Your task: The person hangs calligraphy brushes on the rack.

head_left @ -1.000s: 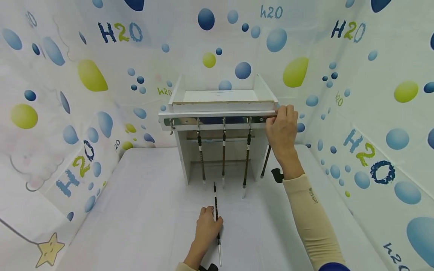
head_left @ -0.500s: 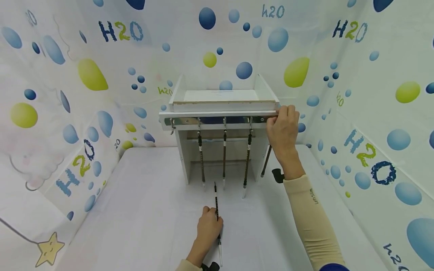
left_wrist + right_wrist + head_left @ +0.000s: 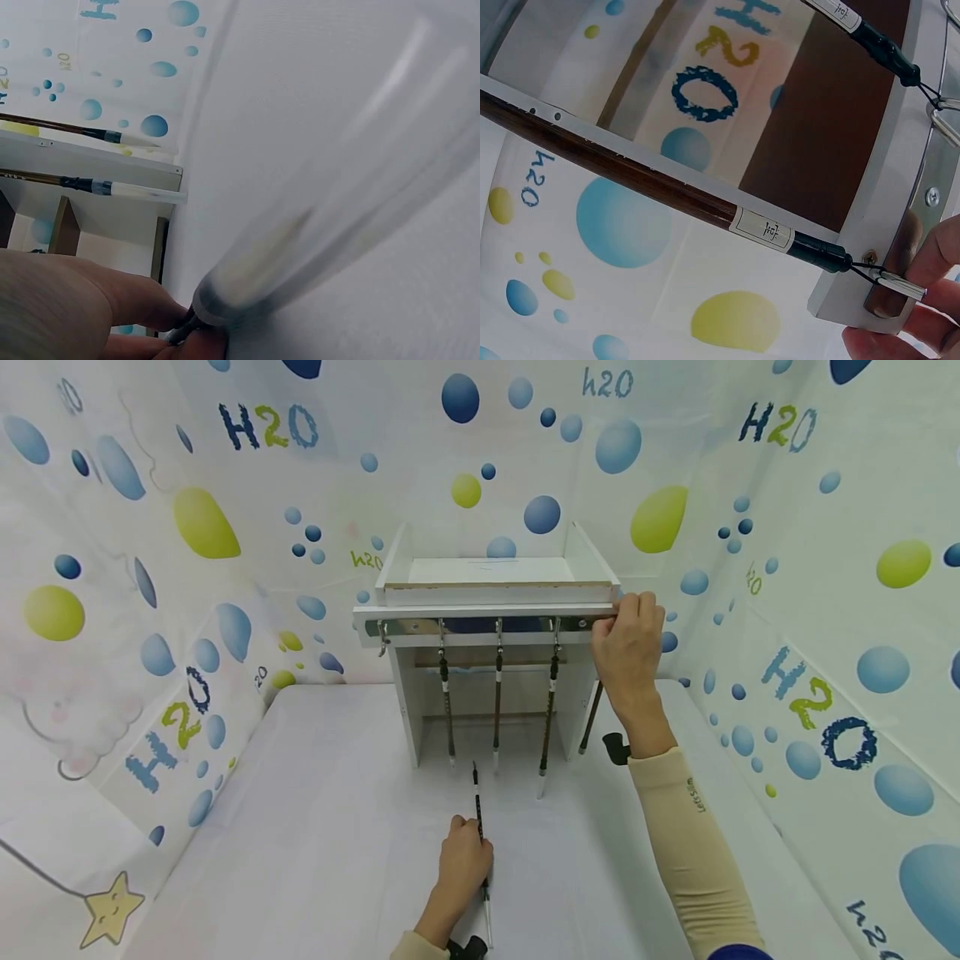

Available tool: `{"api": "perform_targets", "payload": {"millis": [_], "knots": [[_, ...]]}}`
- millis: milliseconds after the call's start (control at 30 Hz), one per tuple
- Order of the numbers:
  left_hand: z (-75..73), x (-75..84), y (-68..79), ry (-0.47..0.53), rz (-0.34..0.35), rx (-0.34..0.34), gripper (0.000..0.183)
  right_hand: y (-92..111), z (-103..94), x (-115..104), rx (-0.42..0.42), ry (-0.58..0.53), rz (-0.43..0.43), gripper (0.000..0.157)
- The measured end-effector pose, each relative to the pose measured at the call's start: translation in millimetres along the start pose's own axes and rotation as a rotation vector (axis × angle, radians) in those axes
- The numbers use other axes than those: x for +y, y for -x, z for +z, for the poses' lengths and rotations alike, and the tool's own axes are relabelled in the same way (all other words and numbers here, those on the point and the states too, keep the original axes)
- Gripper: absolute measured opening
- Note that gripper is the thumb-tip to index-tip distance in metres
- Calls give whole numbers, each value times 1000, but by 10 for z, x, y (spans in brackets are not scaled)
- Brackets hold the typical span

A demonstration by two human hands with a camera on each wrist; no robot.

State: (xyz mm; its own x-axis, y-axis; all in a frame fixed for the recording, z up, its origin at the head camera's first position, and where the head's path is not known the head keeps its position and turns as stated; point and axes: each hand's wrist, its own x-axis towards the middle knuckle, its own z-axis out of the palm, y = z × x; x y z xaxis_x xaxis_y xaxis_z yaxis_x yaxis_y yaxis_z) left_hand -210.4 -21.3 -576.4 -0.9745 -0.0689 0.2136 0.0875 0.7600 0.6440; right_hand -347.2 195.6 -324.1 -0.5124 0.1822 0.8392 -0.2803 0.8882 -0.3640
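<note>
My left hand [image 3: 465, 864] pinches a dark-handled calligraphy brush [image 3: 477, 802] near the front of the table, its loop end pointing toward the rack. In the left wrist view a clear plastic cap [image 3: 375, 142] covers the pale bristles [image 3: 262, 266]. My right hand [image 3: 633, 647] grips the right end of the white rack [image 3: 480, 611], fingers beside the last hook [image 3: 900, 285]. From that hook a brown brush [image 3: 630, 169] hangs by its black loop. Several brushes hang along the metal hook strip [image 3: 525, 626], among them a capped one [image 3: 550, 718]. The leftmost hook [image 3: 382, 635] bears nothing.
The rack's open top tray [image 3: 487, 572] sits above the hooks, and its side panel [image 3: 408, 710] reaches down to the white tabletop [image 3: 322, 827]. Patterned walls [image 3: 315, 527] with bubbles and H2O lettering enclose the table on the back and sides.
My left hand's fingers have drawn in a little on the brush. The right hand stays at the rack's end, and the hanging brushes keep their places.
</note>
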Motion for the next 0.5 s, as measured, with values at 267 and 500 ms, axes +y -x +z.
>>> {"api": "perform_targets", "payload": {"millis": [267,500], "knots": [[-56,-26,-42,84,-57,-14,24,4,-7,-10,5,-1,1,13],[-96,-43,-63,117,-76,-41,26,-2,-9,-5,3,-7,-1,13]]}}
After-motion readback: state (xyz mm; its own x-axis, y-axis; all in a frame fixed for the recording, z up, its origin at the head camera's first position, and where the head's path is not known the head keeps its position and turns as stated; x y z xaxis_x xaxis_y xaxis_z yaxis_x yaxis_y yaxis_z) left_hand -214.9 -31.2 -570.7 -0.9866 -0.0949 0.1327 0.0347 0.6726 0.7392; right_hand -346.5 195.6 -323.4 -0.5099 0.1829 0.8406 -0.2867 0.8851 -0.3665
